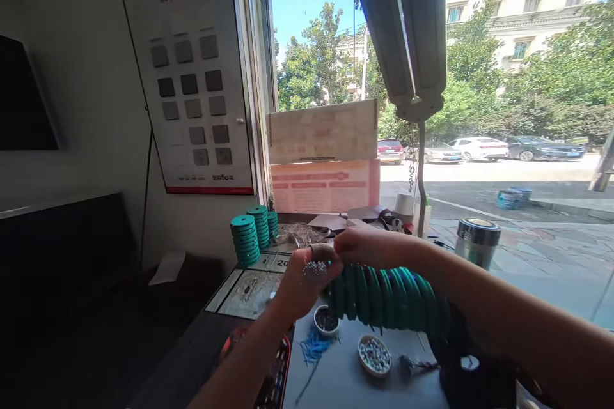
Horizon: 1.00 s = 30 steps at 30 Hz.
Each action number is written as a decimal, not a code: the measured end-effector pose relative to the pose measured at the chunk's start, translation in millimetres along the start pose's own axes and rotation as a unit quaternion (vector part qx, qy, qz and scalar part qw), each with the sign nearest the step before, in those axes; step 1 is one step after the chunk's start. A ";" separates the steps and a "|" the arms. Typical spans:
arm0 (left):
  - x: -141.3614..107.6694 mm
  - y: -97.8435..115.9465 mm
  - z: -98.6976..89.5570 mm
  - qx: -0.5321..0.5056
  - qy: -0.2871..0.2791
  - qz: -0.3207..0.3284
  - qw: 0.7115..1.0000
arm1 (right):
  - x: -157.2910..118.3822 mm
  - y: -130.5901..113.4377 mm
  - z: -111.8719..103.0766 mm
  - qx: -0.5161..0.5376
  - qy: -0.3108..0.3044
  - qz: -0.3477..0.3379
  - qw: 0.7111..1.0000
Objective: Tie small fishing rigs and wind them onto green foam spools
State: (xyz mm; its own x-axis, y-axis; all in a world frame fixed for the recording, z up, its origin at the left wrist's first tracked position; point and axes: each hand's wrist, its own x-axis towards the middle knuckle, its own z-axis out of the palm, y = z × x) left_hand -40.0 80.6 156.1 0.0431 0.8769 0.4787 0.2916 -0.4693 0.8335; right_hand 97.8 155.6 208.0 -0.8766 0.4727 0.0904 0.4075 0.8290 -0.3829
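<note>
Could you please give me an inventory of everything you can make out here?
Disc row: one, teal, right of centre
Disc stacks: three, teal, left of centre
Bowls: two, white, filled, lower centre
Strips: several, blue, lower centre
Tray: one, red-rimmed, bottom centre
Jar: one, dark-lidded, right
Display board: one, pale, upper left
Posters: two, pale and pinkish, centre
Bladed fixture: one, grey, top
Dark panel: one, black, far left
Cars: at least four, mixed, outside
Trees: several, green, outside
Building: one large, pale, upper right
Shiny cluster: one, silvery, centre
Left grip: one, bare, at the cluster
Right grip: one, bare, centre
</note>
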 end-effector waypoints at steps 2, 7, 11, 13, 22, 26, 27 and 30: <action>-1.0 -1.5 2.8 -0.011 0.025 -0.015 1.000 | -0.1 1.6 1.8 0.005 -0.001 0.001 1.000; -1.7 -3.2 9.4 -0.053 0.079 -0.049 0.994 | 0.3 4.5 7.1 0.021 0.032 0.014 0.999; -1.3 1.4 11.9 -0.059 0.095 -0.071 0.991 | -0.8 11.6 9.4 0.057 0.051 0.029 0.997; -1.4 4.6 12.1 -0.050 0.099 -0.079 0.991 | -5.1 13.7 11.7 0.077 0.062 0.035 0.995; 0.2 6.6 13.3 -0.012 0.113 -0.094 0.989 | -27.9 -5.8 24.7 0.022 0.204 -0.057 0.977; 0.8 10.2 14.6 -0.002 0.120 -0.096 0.988 | -25.7 -4.6 25.8 -0.008 0.219 -0.075 0.973; 0.9 11.3 14.8 -0.002 0.120 -0.095 0.988 | -25.4 -4.3 25.7 -0.016 0.221 -0.080 0.972; 1.2 12.4 14.6 -0.012 0.121 -0.098 0.988 | -25.5 -5.2 25.1 -0.039 0.215 -0.079 0.973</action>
State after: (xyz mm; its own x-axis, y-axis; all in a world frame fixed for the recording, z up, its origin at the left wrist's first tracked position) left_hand -22.4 77.3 163.0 -0.2434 0.9022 0.3561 0.2477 -0.2971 0.9222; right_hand 111.6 131.8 184.6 -0.7480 0.4050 0.5257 0.3100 0.9137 -0.2629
